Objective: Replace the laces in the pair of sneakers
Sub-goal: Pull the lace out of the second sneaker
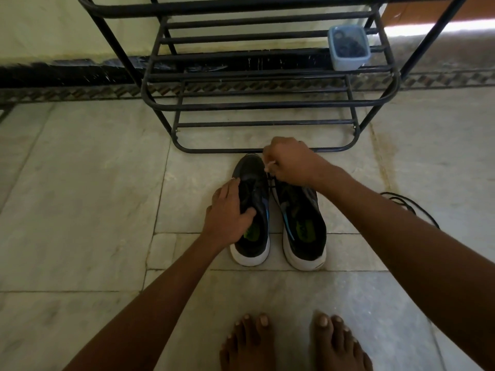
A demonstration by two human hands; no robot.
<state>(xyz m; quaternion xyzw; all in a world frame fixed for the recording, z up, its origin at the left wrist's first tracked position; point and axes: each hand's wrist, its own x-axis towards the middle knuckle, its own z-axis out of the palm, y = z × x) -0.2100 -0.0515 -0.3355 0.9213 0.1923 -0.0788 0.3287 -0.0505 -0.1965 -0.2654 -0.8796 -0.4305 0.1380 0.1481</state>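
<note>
From the head view, I judge the main risk to be the lace (271,180) snagging in an eyelet: if my right hand (288,162) pulls at a steep angle, the aglet could catch, or the left sneaker (251,210) could tip and slide on the smooth floor (80,196). A second risk is confusion over which lace is which, since another dark lace (409,207) lies loose on the floor well to the right of the pair, partly hidden by my right forearm.

The two sneakers stand side by side, toes toward the front rail of the black shoe rack (254,103), heels toward my bare feet (292,341). The right sneaker (302,223) sits just beside the left one, nearly touching.

My left hand (230,210) rests over the left sneaker, fingers spread along its outer side and thumb hooked over the tongue into the opening, holding it steady. My right hand hovers above the toe end, fingers curled tight and pinching the lace, which runs down between the shoes. A lidded container (348,48) sits on the rack's right end.
</note>
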